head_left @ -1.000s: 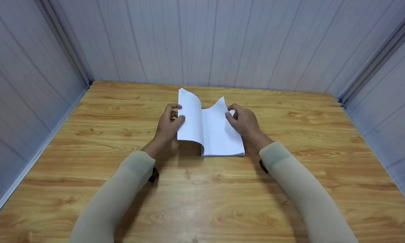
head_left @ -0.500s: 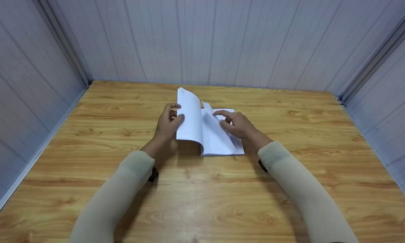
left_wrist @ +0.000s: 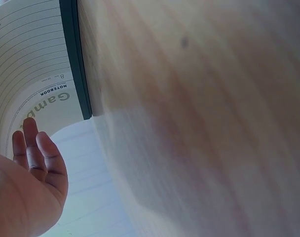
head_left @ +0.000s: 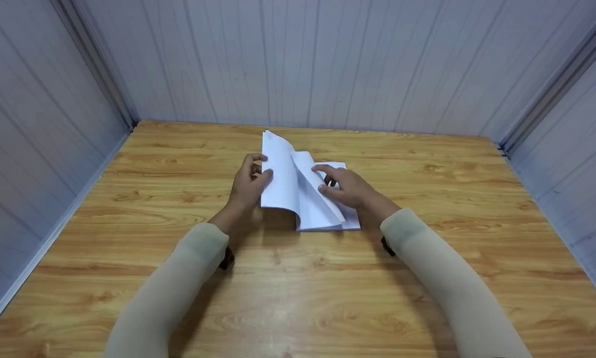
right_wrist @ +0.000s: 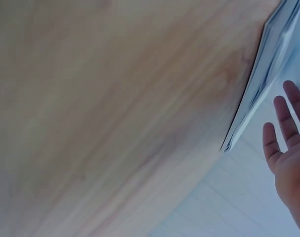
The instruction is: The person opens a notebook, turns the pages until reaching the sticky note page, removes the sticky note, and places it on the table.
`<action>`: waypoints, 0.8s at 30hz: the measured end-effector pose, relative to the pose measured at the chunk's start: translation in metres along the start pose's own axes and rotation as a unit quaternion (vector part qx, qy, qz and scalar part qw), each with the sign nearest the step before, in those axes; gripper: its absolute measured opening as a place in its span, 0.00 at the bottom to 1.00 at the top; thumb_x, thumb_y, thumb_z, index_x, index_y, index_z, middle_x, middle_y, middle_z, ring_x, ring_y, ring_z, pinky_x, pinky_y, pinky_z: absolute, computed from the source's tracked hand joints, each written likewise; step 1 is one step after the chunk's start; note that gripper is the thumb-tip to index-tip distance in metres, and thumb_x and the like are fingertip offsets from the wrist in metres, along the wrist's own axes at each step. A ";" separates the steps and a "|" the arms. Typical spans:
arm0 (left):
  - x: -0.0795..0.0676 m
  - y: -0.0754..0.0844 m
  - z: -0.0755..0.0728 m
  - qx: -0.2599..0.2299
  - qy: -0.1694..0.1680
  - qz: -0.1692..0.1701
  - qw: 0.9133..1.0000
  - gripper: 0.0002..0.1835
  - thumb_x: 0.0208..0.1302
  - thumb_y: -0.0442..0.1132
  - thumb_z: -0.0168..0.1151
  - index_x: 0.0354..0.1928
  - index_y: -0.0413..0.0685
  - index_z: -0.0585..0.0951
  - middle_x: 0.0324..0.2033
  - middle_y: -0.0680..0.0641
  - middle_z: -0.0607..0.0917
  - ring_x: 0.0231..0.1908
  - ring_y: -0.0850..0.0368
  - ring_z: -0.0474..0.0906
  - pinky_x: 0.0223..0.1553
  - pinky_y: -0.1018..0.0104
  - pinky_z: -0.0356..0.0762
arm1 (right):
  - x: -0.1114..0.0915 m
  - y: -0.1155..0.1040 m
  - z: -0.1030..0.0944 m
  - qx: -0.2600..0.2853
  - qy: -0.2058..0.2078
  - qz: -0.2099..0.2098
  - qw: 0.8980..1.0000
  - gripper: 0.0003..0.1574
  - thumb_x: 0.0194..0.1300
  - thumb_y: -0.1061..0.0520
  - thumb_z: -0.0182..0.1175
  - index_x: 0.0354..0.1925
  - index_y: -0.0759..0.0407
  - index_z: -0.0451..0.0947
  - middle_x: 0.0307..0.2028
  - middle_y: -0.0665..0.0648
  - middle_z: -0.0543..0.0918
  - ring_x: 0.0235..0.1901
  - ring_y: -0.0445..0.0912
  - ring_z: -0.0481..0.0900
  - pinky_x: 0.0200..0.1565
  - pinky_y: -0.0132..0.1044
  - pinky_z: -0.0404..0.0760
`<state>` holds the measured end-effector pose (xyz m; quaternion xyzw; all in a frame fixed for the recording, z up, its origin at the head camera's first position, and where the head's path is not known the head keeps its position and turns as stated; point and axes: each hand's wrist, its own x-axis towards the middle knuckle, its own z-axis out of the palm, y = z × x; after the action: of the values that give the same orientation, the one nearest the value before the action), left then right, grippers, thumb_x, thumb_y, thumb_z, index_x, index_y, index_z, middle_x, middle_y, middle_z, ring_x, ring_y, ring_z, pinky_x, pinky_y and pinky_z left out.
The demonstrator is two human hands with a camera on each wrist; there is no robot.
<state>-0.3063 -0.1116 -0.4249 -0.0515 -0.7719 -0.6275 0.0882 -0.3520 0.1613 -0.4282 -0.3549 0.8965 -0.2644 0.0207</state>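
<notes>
An open notebook with white pages lies near the middle of the worktop, closer to its back edge than to us. Its left-hand pages stand raised in a bowed sheaf, curving up from the fold, while a single page on the right is lifted and curls over toward them; the flat right-hand part shows beneath it. From the left wrist we see the underside of the raised sheaf: ruled lines, a dark green strip along one edge, and upside-down print reading "NOTEBOOK" beside larger letters, "Gamb", partly covered by fingers. The left hand pinches the outer edge of the sheaf, thumb on the side facing us, fingers going behind. The right hand is loosely spread, index finger extended and touching the curling page, thumb beside it; from the right wrist we see its other fingers reaching out fairly straight, near the notebook's edge. We notice pale sleeves on both forearms and a small black object under each wrist. The worktop has a yellow-brown wood grain. Beyond it rises a pale back wall with thin vertical lines, and similar panels stand at left and right.
</notes>
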 end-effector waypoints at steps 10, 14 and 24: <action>-0.001 -0.001 0.001 -0.005 0.006 0.012 1.000 0.15 0.63 0.39 0.55 0.53 0.51 0.72 0.30 0.49 0.71 0.29 0.57 0.66 0.34 0.66 0.67 | 0.000 -0.012 -0.003 -0.024 -0.004 0.031 0.999 0.36 0.69 0.34 0.45 0.71 0.42 0.58 0.49 0.58 0.79 0.47 0.51 0.77 0.49 0.49 0.75; -0.001 -0.002 0.001 -0.003 0.006 0.014 1.000 0.15 0.63 0.39 0.55 0.53 0.51 0.72 0.30 0.50 0.71 0.30 0.57 0.67 0.34 0.66 0.67 | 0.002 -0.019 -0.002 -0.040 0.006 0.017 0.999 0.38 0.69 0.32 0.44 0.71 0.43 0.58 0.51 0.57 0.79 0.47 0.51 0.77 0.48 0.49 0.75; 0.002 -0.003 0.001 -0.006 0.010 0.017 1.000 0.16 0.65 0.40 0.56 0.53 0.50 0.72 0.31 0.49 0.71 0.30 0.57 0.67 0.35 0.67 0.67 | 0.006 -0.044 -0.001 -0.090 -0.037 0.031 0.995 0.40 0.68 0.30 0.41 0.74 0.39 0.52 0.66 0.59 0.69 0.66 0.57 0.66 0.63 0.57 0.65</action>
<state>-0.3086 -0.1109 -0.4273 -0.0587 -0.7664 -0.6308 0.1065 -0.3290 0.1310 -0.4048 -0.3369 0.9258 -0.1686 0.0305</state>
